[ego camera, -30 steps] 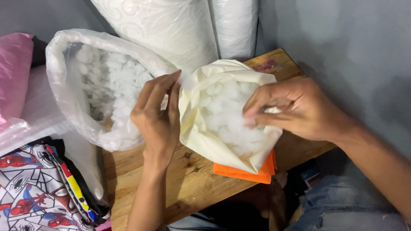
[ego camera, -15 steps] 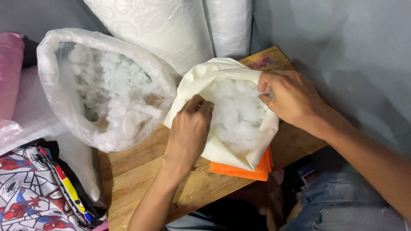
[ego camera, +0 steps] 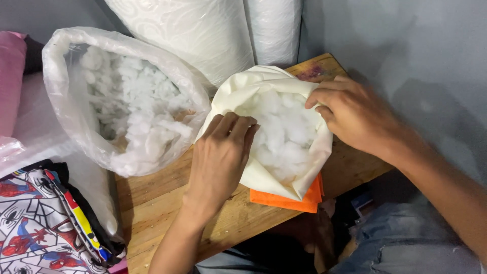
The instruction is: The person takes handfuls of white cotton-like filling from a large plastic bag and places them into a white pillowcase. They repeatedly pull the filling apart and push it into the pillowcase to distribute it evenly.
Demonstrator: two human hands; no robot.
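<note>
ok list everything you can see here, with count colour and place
cover: 1, cream fabric, open on the table, centre
stuffing: white fluff, inside the cover
plastic bag: 1, clear, left of the cover, holds more white fluff
orange cloth: 1, under the cover's near edge
table: 1, wooden, under it all
rolls: 2, white, behind the table
printed fabric: 1, red, blue and white, lower left
pink cloth: 1, far left
wall: grey, right
left hand: fingers in the cover's mouth
right hand: grips the cover's far rim
</note>
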